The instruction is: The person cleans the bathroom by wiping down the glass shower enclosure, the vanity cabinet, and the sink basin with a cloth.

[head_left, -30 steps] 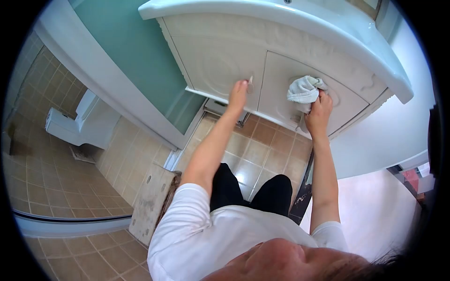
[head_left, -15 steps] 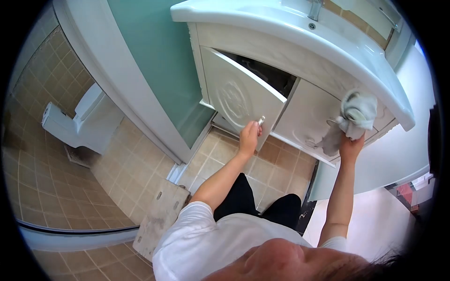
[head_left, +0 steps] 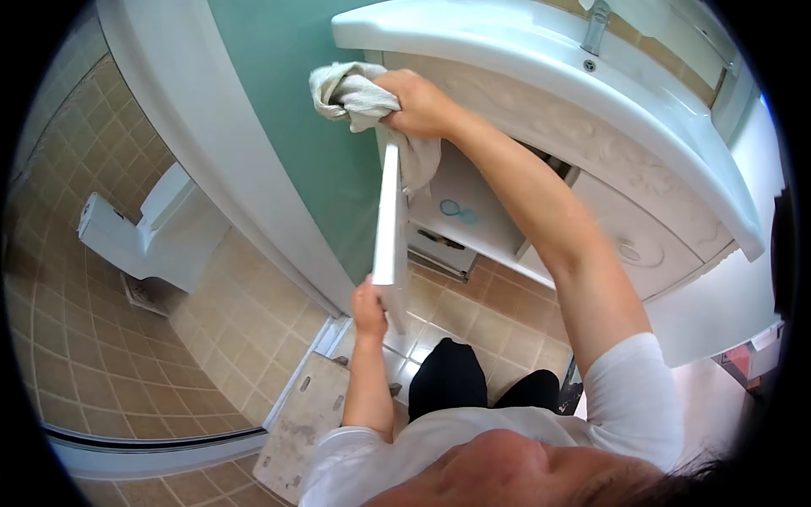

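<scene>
The white cabinet door (head_left: 387, 220) stands swung wide, its edge turned toward me. My left hand (head_left: 369, 308) is closed on the lower part of that door, with some fingers hidden behind it. A crumpled pale grey cloth (head_left: 353, 91) is gripped in my right hand (head_left: 416, 106), at the door's top near the hinge side. Part of the cloth hangs down over the door's inner side. Inside the opened vanity cabinet (head_left: 486, 72), a small light blue ring (head_left: 449, 207) lies on the bottom shelf (head_left: 490, 221).
Above the cabinet is a white washbasin (head_left: 541, 42) with a chrome faucet (head_left: 596, 27). A second cabinet door (head_left: 621, 228) on the right is shut. A green panel (head_left: 296, 127) borders the left side. A worn stool (head_left: 308, 414) and a toilet (head_left: 169, 228) are further left.
The cabinet door has swung further open to the left. My left hand has shifted from its handle to its lower edge. My right hand has carried the cloth leftward across to the door's top.
</scene>
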`<state>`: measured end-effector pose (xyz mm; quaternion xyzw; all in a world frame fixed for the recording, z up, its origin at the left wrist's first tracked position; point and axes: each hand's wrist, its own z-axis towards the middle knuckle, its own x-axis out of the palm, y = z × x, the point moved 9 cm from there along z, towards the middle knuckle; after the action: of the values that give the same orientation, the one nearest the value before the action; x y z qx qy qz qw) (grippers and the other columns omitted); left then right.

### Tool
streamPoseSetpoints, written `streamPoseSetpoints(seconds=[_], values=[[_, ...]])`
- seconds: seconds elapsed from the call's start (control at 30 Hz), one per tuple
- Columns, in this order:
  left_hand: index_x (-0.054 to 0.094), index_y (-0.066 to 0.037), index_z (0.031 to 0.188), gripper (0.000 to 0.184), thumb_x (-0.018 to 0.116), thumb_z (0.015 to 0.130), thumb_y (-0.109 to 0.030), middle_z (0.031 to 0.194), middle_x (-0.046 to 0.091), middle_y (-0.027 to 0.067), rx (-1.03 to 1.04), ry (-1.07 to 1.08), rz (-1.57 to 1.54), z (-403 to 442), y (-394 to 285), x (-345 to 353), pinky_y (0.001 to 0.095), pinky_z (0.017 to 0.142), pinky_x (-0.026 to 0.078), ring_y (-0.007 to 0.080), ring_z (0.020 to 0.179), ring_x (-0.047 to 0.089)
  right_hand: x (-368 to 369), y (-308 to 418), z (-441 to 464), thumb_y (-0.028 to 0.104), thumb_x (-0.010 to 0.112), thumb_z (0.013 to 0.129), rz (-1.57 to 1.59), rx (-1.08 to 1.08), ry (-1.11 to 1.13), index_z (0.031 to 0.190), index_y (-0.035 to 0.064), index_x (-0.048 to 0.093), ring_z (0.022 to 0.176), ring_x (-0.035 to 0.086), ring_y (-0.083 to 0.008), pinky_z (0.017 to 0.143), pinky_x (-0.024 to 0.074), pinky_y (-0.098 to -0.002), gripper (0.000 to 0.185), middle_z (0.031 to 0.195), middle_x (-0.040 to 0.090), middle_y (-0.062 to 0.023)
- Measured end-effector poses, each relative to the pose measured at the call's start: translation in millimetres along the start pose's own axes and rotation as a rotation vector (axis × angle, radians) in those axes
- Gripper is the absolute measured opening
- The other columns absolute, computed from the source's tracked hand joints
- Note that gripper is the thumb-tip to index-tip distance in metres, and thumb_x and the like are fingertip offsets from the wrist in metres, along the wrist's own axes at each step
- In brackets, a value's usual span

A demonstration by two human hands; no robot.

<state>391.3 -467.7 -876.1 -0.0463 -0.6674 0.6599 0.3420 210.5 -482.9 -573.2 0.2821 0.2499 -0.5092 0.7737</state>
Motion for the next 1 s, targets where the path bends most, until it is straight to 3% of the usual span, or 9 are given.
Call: streamPoseSetpoints(seconds=[0.1,0.23,0.33,0.43,0.57,0.63,0.73,0.9,1.0], values=[[0.063,-0.001,0.090,0.026,0.049,0.088,-0.022,0.075,0.062,0.0054,-0.055,-0.267,-0.331,16.4,-21.4,-35.2,0.0268,0.055,0.046,0.0141,0.062,0.059,31.2,-27.7,2.1,0.018,0.063,0.068,0.057,0.135,0.016,0.084,0.0055,0.062,0.082,0.058,-0.0366,0.077,0.0456,-0.0421,0.020,0.084,0.063,-0.0158],[0.061,0.002,0.102,0.028,0.050,0.086,-0.019,0.087,0.064,0.0086,0.020,-0.168,-0.201,26.8,-26.3,-49.7,0.0286,0.063,0.050,0.0174,0.073,0.063,57.5,-38.3,-10.1,0.018,0.064,0.066,0.128,0.394,0.161,0.096,0.0080,0.061,0.099,0.053,-0.0331,0.086,0.0424,-0.0400,0.032,0.097,0.062,-0.0148],[0.062,0.003,0.099,0.028,0.051,0.086,-0.019,0.086,0.064,0.0082,0.032,-0.062,-0.285,26.6,-25.3,-35.6,0.0277,0.063,0.049,0.0165,0.074,0.062,46.6,-10.4,-20.2,0.020,0.065,0.065,0.022,0.283,-0.011,0.095,0.0070,0.062,0.098,0.054,-0.0323,0.087,0.0414,-0.0397,0.032,0.094,0.062,-0.0150],[0.062,0.002,0.098,0.027,0.051,0.086,-0.020,0.084,0.064,0.0082,0.014,-0.080,-0.256,22.4,-27.7,-32.4,0.0268,0.064,0.049,0.0164,0.074,0.062,55.2,41.9,-41.5,0.019,0.067,0.062,0.093,0.156,0.007,0.101,0.0044,0.059,0.100,0.052,-0.0334,0.090,0.0397,-0.0403,0.043,0.099,0.060,-0.0168],[0.059,0.000,0.107,0.029,0.051,0.087,-0.020,0.095,0.063,0.0083,0.044,-0.053,-0.199,28.2,-27.1,-33.5,0.0276,0.067,0.049,0.0165,0.080,0.062,50.8,130.6,-78.1,0.018,0.071,0.060,0.220,-0.121,-0.231,0.116,0.0015,0.049,0.105,0.049,-0.0369,0.091,0.0370,-0.0436,0.063,0.113,0.052,-0.0191],[0.058,0.000,0.109,0.030,0.050,0.088,-0.020,0.097,0.062,0.0084,0.028,-0.056,-0.217,26.0,-28.2,-36.4,0.0287,0.069,0.049,0.0169,0.083,0.061,44.9,171.3,-92.1,0.019,0.071,0.062,0.329,-0.163,-0.185,0.110,0.0034,0.054,0.106,0.050,-0.0338,0.093,0.0358,-0.0443,0.053,0.110,0.054,-0.0148],[0.056,0.000,0.112,0.033,0.049,0.089,-0.022,0.102,0.061,0.0086,-0.002,-0.051,-0.251,20.5,-30.7,-35.9,0.0303,0.073,0.049,0.0173,0.087,0.060,46.3,228.6,-113.1,0.016,0.068,0.065,0.253,-0.467,-0.088,0.101,0.0101,0.061,0.108,0.049,-0.0293,0.095,0.0346,-0.0441,0.037,0.105,0.058,-0.0062],[0.052,-0.001,0.117,0.036,0.047,0.090,-0.024,0.109,0.059,0.0090,-0.092,0.021,-0.297,22.5,-30.2,-25.4,0.0330,0.080,0.049,0.0181,0.094,0.059,22.7,188.4,-106.9,0.011,0.069,0.063,0.299,-0.364,-0.152,0.104,0.0101,0.061,0.109,0.047,-0.0311,0.098,0.0334,-0.0438,0.042,0.111,0.056,-0.0073],[0.051,-0.001,0.119,0.038,0.047,0.090,-0.024,0.112,0.058,0.0097,-0.014,-0.050,-0.270,19.2,-27.8,-26.8,0.0340,0.081,0.049,0.0193,0.097,0.059,9.7,133.5,-110.3,0.002,0.066,0.061,0.202,-0.125,-0.423,0.109,0.0045,0.057,0.114,0.044,-0.0318,0.103,0.0316,-0.0418,0.049,0.118,0.051,-0.0117]])
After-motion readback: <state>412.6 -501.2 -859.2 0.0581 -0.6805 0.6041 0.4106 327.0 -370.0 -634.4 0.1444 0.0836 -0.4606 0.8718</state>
